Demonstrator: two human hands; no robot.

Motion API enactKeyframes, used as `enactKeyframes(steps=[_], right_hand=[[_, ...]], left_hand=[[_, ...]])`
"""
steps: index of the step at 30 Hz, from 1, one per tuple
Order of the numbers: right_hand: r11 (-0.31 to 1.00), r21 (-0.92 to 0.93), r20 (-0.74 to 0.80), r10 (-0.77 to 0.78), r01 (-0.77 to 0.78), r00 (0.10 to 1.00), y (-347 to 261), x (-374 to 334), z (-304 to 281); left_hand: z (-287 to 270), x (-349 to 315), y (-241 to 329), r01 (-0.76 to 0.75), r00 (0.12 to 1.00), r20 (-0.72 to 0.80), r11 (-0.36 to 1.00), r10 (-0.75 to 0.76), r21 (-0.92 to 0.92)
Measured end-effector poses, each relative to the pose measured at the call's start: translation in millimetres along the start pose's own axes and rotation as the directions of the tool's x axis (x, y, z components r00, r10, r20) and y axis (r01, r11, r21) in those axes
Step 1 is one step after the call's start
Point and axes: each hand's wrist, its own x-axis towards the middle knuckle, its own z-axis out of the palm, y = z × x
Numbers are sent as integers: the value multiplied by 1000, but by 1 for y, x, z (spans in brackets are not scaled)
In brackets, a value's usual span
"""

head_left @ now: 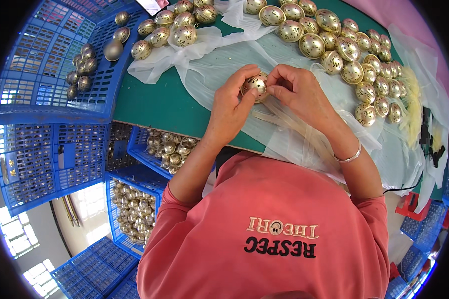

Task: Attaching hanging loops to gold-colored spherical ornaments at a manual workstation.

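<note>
My left hand (234,102) is wrapped round a shiny gold bauble (257,84) with dark curly markings, thumb on its near side and fingers on its far side. Against the bauble's right side, my right hand (297,92) has thumb and forefinger pinched together. Whatever lies between those fingertips is too small to make out. Below the hands, pale ribbon-like strips (284,122) lie on thin white translucent sheeting (209,74) over the green tabletop (157,102).
Many similar gold baubles (351,72) crowd the right of the table, with another group (184,35) at the back left. A blue plastic crate (97,117) with a few baubles stands at left. Bauble-filled crates (159,187) sit below. Pale yellow fibres (412,107) lie far right.
</note>
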Motion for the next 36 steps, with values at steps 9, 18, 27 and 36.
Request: enactKeyframes(steps=[9,18,27,36], right_hand=[[998,47,0,36,-35,999,2,-4,2],[982,141,38,122,-126,992,-1,-13,-1],[971,175,74,153,-164,985,-7,-21,-7],[879,420,170,166,-224,971,-23,-25,-22]], left_hand=[[2,-5,4,-25,1000,-6,996,25,87],[15,-11,7,43,993,-111,999,-39,33],[20,-9,14,67,983,-154,974,-101,-215],[0,11,44,50,996,-58,953,-70,-299]])
